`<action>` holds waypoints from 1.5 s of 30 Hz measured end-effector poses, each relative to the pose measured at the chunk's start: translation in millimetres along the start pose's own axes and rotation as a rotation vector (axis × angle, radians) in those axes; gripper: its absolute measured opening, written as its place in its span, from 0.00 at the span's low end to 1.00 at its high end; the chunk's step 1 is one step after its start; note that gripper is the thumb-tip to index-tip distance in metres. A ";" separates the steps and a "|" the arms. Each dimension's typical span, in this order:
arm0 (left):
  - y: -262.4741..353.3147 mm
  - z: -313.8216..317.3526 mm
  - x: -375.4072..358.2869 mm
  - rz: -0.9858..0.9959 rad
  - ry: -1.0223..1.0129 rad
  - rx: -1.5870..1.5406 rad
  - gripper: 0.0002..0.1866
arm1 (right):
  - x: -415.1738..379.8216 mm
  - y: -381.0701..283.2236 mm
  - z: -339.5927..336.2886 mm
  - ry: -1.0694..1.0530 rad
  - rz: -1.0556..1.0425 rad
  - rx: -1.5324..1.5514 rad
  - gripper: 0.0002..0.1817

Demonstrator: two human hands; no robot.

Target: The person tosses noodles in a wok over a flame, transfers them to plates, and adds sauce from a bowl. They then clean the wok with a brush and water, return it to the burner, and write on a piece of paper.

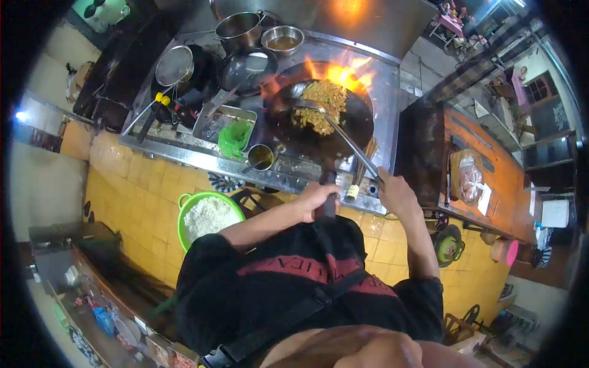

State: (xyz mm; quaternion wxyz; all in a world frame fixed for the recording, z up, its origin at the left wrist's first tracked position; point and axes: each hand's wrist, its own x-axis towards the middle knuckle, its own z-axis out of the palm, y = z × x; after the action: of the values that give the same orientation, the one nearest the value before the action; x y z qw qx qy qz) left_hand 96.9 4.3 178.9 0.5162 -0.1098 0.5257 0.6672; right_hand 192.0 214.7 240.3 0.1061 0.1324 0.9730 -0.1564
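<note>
My left hand (318, 201) is closed around the handle (328, 178) of a large dark wok (300, 138) on the stove. In the wok lies a heap of yellow-brown fried rice (325, 98), with tall flames (350, 76) rising at its far edge. My right hand (396, 193) grips the end of a long-handled metal wok spatula (356, 149). The spatula reaches down and left into the rice, its head partly hidden there.
Left of the wok stand a metal tray (205, 129) with a green plastic bag (235, 138), a cup of liquid (261, 157) and a strainer (174, 65). A green basin of white rice (183, 228) is low at left. An orange-topped table (491, 159) stands right.
</note>
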 end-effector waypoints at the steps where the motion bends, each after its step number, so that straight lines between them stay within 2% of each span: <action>1: 9.2 1.9 -1.8 -0.066 -0.022 -0.050 0.08 | -1.4 -2.5 2.3 -0.033 0.035 0.008 0.24; 2: 11.0 2.1 -0.9 -0.143 -0.041 -0.114 0.08 | -5.2 -2.4 6.7 -0.047 0.044 0.012 0.24; 3: 15.9 -22.2 30.3 -0.050 -0.067 0.068 0.09 | -6.3 -1.7 11.7 -0.066 0.061 -0.054 0.25; 4: 11.6 -47.7 66.0 0.031 -0.054 -0.002 0.11 | -6.0 -1.5 17.5 -0.076 0.079 -0.117 0.26; 5: 0.7 -68.0 94.9 0.152 0.002 0.070 0.12 | -5.0 -1.4 26.2 -0.080 0.086 -0.109 0.26; 7: 3.3 -50.2 60.6 0.006 0.057 0.011 0.12 | 5.8 3.2 43.7 -0.037 0.167 -0.227 0.27; 8: -2.7 -46.4 45.8 0.024 -0.048 0.031 0.12 | 10.5 11.7 49.5 0.067 0.159 -0.277 0.27; 9: -16.1 -44.8 27.3 0.032 -0.149 0.049 0.11 | 4.2 15.3 42.7 0.076 0.166 -0.278 0.27; 11: -21.2 -30.8 0.5 -0.097 -0.070 0.028 0.09 | -7.4 17.7 16.3 0.261 0.128 -0.141 0.27; 12: -21.9 -34.3 6.0 -0.053 -0.051 -0.025 0.08 | -15.0 17.0 5.8 0.279 0.162 -0.108 0.26; 13: -22.6 -51.9 31.1 -0.064 -0.059 0.032 0.07 | -20.1 15.8 4.6 0.274 0.159 -0.106 0.26; 15: -35.9 -80.4 95.7 0.107 -0.090 -0.034 0.06 | -26.2 12.9 5.8 0.333 0.209 0.025 0.27; 16: -38.7 -91.9 125.7 0.107 -0.091 -0.029 0.06 | -16.8 12.1 21.5 0.377 0.206 0.006 0.29; 18: -40.1 -105.1 164.5 0.319 -0.024 0.095 0.06 | 12.7 2.7 56.0 0.334 0.221 0.006 0.30; 20: -32.3 -99.8 166.4 0.302 -0.009 0.087 0.06 | 55.8 -4.0 96.8 0.202 0.241 -0.086 0.33; 22: -28.8 -99.4 170.7 0.282 -0.039 0.073 0.05 | 88.4 15.6 145.9 0.207 0.205 -0.150 0.33; 24: -30.0 -100.2 174.1 0.295 -0.010 0.080 0.06 | 92.1 11.2 128.1 0.197 0.224 -0.179 0.32; 26: -34.0 -105.4 182.4 0.315 0.005 0.106 0.07 | 71.9 7.6 88.4 0.108 0.207 0.006 0.29; 27: -32.8 -104.6 179.9 0.319 0.012 0.098 0.07 | 67.8 5.9 93.7 0.105 0.197 0.002 0.29; 29: -30.3 -100.3 173.6 0.268 0.040 0.087 0.08 | 59.8 3.5 117.0 0.242 0.342 0.092 0.24; 30: -28.1 -98.9 170.0 0.254 0.028 0.067 0.09 | 70.7 10.0 153.1 0.364 0.254 0.268 0.18; 31: -28.4 -101.0 173.8 0.256 0.030 0.057 0.09 | 79.3 9.0 159.4 0.360 0.248 0.261 0.18; 33: -28.8 -100.2 174.1 0.258 0.099 0.141 0.09 | 95.4 0.2 148.5 -0.059 0.255 1.130 0.12; 34: -27.2 -97.2 166.4 0.301 0.067 0.092 0.08 | 96.7 2.9 128.9 -0.118 0.310 1.281 0.09; 35: -29.2 -97.6 169.2 0.302 0.067 0.085 0.08 | 94.5 8.2 115.8 -0.119 0.263 1.202 0.12; 37: -33.1 -104.9 181.1 0.251 0.053 0.037 0.09 | 81.3 15.6 99.0 0.209 -0.137 0.469 0.17; 38: -32.9 -109.1 184.6 0.222 0.038 0.087 0.10 | 67.7 13.3 84.7 0.207 -0.139 0.469 0.17; 40: -29.9 -108.4 178.2 0.246 0.012 0.057 0.10 | 45.8 4.2 52.1 0.060 -0.043 0.310 0.22; 41: -30.9 -106.8 175.0 0.265 -0.017 0.026 0.10 | 46.6 -3.2 48.0 0.059 -0.046 0.307 0.22; 43: -30.3 -107.4 175.5 0.259 -0.008 0.012 0.10 | 51.3 -31.8 51.2 -0.019 0.240 0.024 0.23; 45: -26.0 -107.2 176.5 0.169 -0.040 0.015 0.11 | 79.6 -30.3 82.1 0.009 0.308 0.066 0.25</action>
State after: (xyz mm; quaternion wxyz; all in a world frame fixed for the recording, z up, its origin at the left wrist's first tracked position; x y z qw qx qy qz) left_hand -2.8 15.9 -3.4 0.4693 -0.0478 0.5277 0.7064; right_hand 121.8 177.5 152.7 0.1199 0.2842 0.9360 -0.1695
